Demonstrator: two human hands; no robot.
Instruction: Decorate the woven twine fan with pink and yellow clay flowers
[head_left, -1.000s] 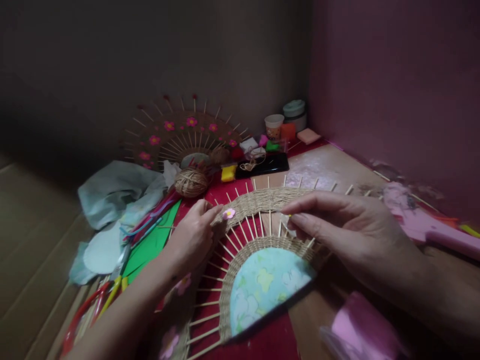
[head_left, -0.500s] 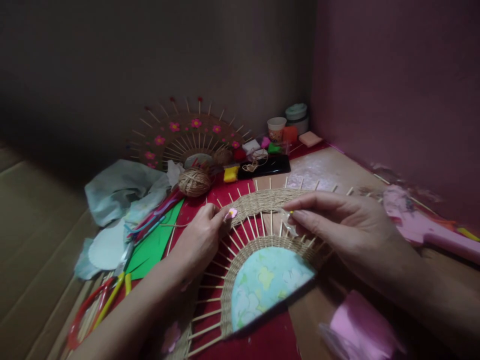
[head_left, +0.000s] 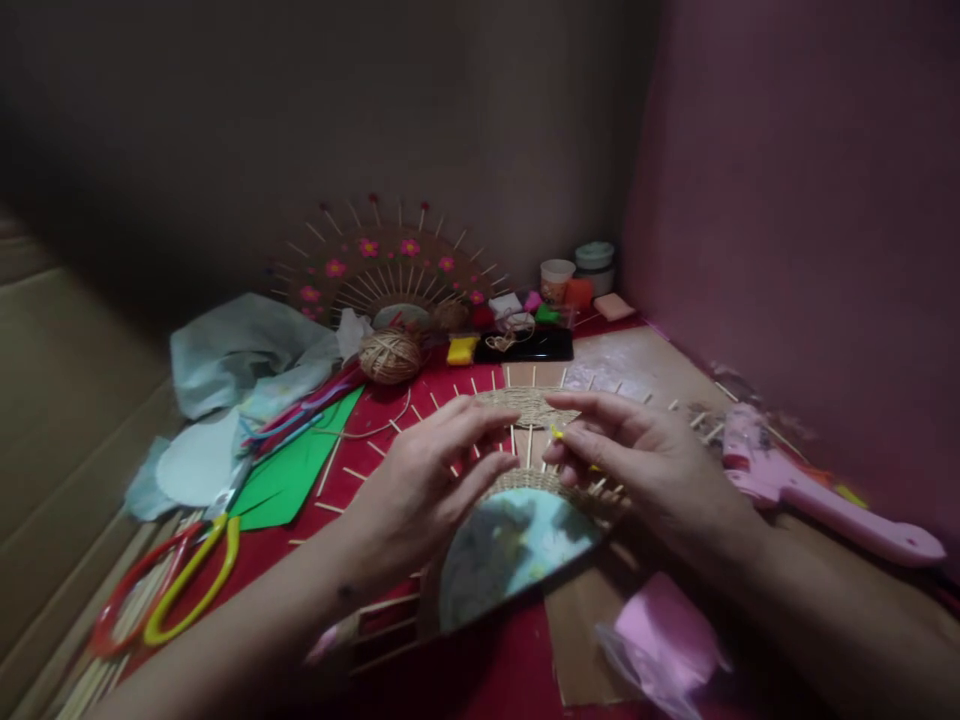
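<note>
My right hand is closed in a pinch on a small yellow piece of clay. Facing it, my left hand is open, thumb and fingers apart with nothing visible between them. Both hands hover over a woven half-round fan of twine and thin sticks. Its centre is a light blue flowered half-disc, partly in my left hand's shadow. A pink clay flower shows at the fan's lower left, partly hidden by my left arm.
Scissors, green sheet and a twine ball lie left. A finished fan leans at the back near a phone and a yellow clay packet. Right are a pink glue gun and pink clay.
My left hand has come off the fan near the small pink flower and moved right, opening. My right hand has shifted slightly left; the yellow clay and clear wrapping have come apart.
</note>
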